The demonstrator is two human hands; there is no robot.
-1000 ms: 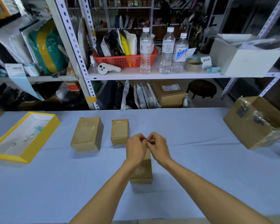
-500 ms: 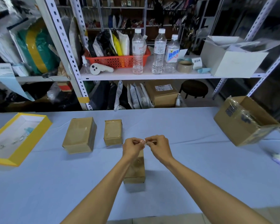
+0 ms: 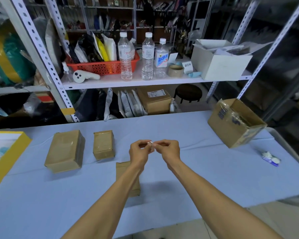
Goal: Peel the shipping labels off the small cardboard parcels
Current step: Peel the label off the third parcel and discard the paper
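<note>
Three small brown cardboard parcels lie on the pale blue table [image 3: 197, 169]: a larger one [image 3: 65, 150] at the left, a smaller one [image 3: 103, 144] beside it, and a third [image 3: 123, 171] partly hidden under my left forearm. My left hand [image 3: 139, 153] and my right hand [image 3: 168, 151] meet above the third parcel. Both pinch a small crumpled white label scrap [image 3: 150, 142] between fingertips. No label shows on the parcels' visible faces.
A yellow-rimmed tray [image 3: 10, 158] sits at the left edge. A larger taped open box [image 3: 235, 123] stands at the right, with a small white-and-blue wad [image 3: 271, 158] near it. Shelving with bottles [image 3: 126, 56], a red basket and a tape roll [image 3: 176, 71] rises behind the table.
My hands have lifted slightly off the third parcel and drawn a little apart, keeping the white scrap pinched between them. The view has shifted right.
</note>
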